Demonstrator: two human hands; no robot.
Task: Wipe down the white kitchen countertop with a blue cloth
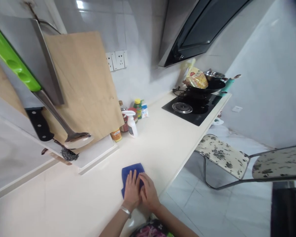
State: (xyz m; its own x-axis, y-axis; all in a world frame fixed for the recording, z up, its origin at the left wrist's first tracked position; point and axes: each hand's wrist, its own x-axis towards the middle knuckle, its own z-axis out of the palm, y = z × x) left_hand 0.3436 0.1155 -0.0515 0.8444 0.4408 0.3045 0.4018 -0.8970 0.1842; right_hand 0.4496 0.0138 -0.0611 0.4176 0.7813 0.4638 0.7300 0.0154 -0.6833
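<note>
A folded blue cloth (131, 168) lies flat on the white countertop (160, 144), close to its front edge. My left hand (132, 189), with a bracelet at the wrist, rests palm down on the cloth, its fingers stretched out. Beside it my right hand (149, 192) touches the cloth's right side with its fingertips, the fingers loosely bent and the thumb near my left hand. Parts of the cloth are covered by both hands.
A white spray bottle (132, 125) stands by the wall among several condiment containers. A black cooktop (192, 107) carries a wok (212, 87). Ladle (77, 138), cleaver and wooden cutting board (81, 82) hang at left. A floral chair (222, 156) stands right of the counter.
</note>
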